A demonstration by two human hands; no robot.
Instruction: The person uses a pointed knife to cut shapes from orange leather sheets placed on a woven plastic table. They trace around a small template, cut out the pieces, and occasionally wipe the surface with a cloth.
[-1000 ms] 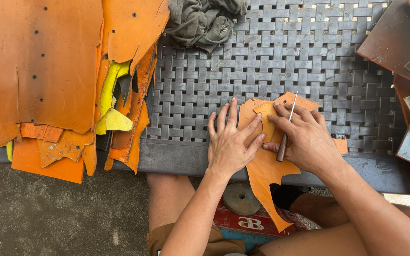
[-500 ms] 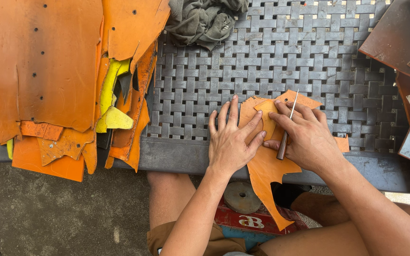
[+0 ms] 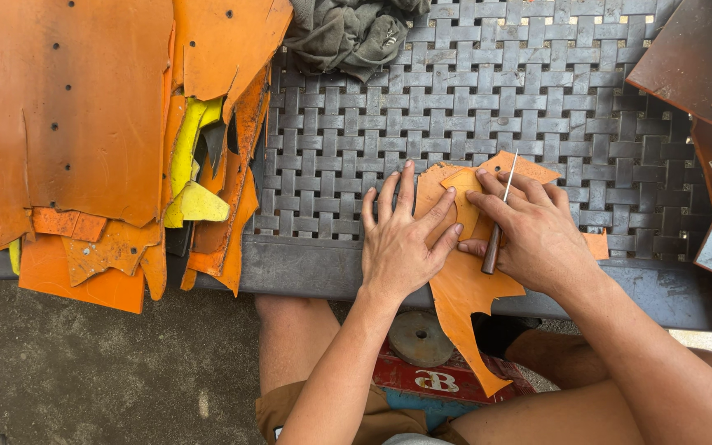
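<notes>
Orange leather piece (image 3: 465,284) lies on the woven mat (image 3: 537,107), its long tail hanging over the mat's near edge toward my knees. My left hand (image 3: 400,239) presses flat on it, fingers spread. My right hand (image 3: 537,235), just right of the left, is closed around a thin knife (image 3: 498,218) whose blade rests on the leather. Left of the mat sits a stack of orange hides (image 3: 84,124); a grey rag (image 3: 352,33) lies at the mat's far edge.

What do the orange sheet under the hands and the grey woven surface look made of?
Orange sheet: likely leather, matte, with ragged cut edges. Woven surface: flat grey interlaced strips with a dull sheen, perhaps rubber or plastic; hard to tell.
</notes>
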